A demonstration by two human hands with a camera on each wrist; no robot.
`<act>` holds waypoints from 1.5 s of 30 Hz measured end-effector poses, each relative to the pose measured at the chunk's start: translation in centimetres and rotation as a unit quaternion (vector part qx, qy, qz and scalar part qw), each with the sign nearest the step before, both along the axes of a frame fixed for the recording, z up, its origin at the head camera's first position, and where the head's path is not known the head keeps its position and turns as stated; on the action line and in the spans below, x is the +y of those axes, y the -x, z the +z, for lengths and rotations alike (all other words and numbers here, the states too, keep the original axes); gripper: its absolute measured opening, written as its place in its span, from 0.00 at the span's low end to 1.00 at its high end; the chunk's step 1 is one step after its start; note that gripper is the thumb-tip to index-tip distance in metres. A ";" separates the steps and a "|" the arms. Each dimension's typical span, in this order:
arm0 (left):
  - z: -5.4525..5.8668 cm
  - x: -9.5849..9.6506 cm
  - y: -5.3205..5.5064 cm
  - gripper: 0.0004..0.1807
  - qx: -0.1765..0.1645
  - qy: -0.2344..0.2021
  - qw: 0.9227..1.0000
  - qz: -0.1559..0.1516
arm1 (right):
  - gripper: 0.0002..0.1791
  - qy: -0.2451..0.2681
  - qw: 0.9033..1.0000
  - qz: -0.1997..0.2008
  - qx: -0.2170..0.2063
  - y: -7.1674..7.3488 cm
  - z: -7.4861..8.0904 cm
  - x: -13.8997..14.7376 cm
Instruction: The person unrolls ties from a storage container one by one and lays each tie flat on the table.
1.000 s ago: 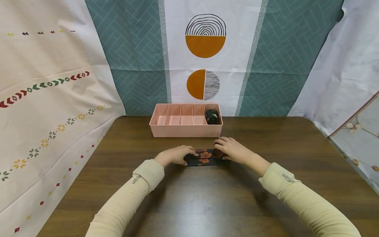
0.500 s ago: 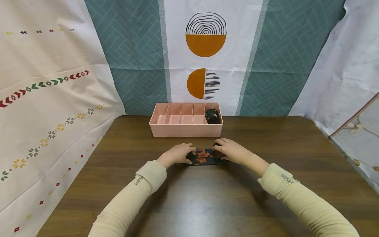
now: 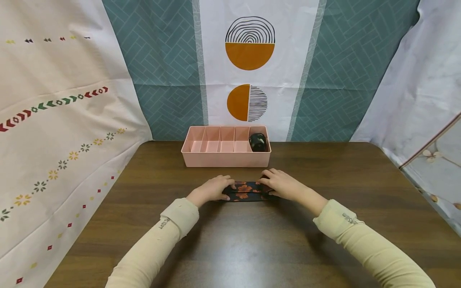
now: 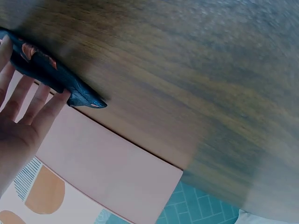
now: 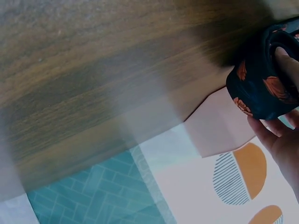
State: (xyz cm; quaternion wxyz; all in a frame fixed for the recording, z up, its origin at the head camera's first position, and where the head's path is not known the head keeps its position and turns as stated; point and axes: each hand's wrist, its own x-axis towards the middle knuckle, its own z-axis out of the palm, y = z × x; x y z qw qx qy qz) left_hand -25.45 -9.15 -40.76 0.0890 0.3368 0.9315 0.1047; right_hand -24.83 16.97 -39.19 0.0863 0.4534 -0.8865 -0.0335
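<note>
A dark cloth (image 3: 243, 191) with orange flowers, folded into a narrow strip, lies on the table in front of the box. Its right end is coiled into a roll (image 5: 254, 79), which my right hand (image 3: 282, 185) grips, thumb inside the coil and fingertips beneath it in the right wrist view. My left hand (image 3: 212, 189) is at the strip's left end. In the left wrist view its long, nearly straight fingers (image 4: 46, 109) touch the cloth's edge, and the cloth's tapered end (image 4: 88, 98) sticks out past them. Part of the strip is hidden under both hands.
Behind the cloth stands a pink box (image 3: 227, 160) with several compartments. A dark patterned roll (image 3: 257, 142) sits in its rightmost one. The brown table (image 3: 230, 240) ends at hanging patterned curtains (image 3: 169, 72) at the back and sides.
My left hand shifts right a little, then back left along the strip. The orange flowers have slid slightly left, while the right hand stays on the roll with its fingers barely moving.
</note>
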 end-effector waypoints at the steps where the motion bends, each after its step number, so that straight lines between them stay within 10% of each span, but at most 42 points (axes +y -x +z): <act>1: -0.1 -0.1 0.0 0.18 0.000 0.003 1.000 0.001 | 0.26 0.000 1.000 0.001 -0.001 0.0 0.0 0.0; 45: 0.2 -0.3 -0.1 0.28 -0.019 0.023 1.000 0.009 | 0.27 -0.004 0.999 -0.023 -0.031 0.1 0.0 1.5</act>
